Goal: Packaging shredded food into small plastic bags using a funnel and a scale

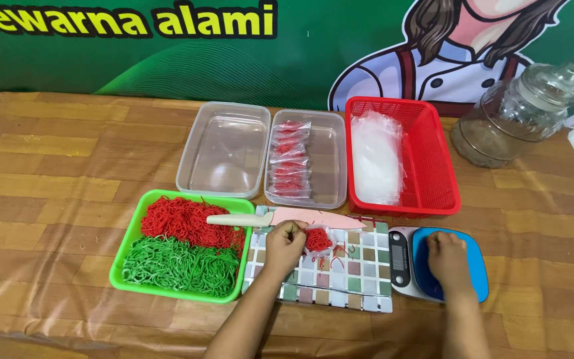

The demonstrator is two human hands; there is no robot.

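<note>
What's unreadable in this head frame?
- Blue-topped kitchen scale: platform partly hidden under right hand; display too small.
- Small clear bag of red strands: left hand covers its near edge; whether it's sealed is unclear.
- Glass lidded jar: contents blurred.
- Both forearms: cut off by bottom edge.

Both forearms are bare, with no sleeves showing. The left hand (285, 243) and right hand (446, 256) wear no gloves, rings or watch.

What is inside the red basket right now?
The red basket holds a loose heap of clear plastic bags against its left side. The mesh floor on the right is bare. Anything beneath the bags is covered.
</note>
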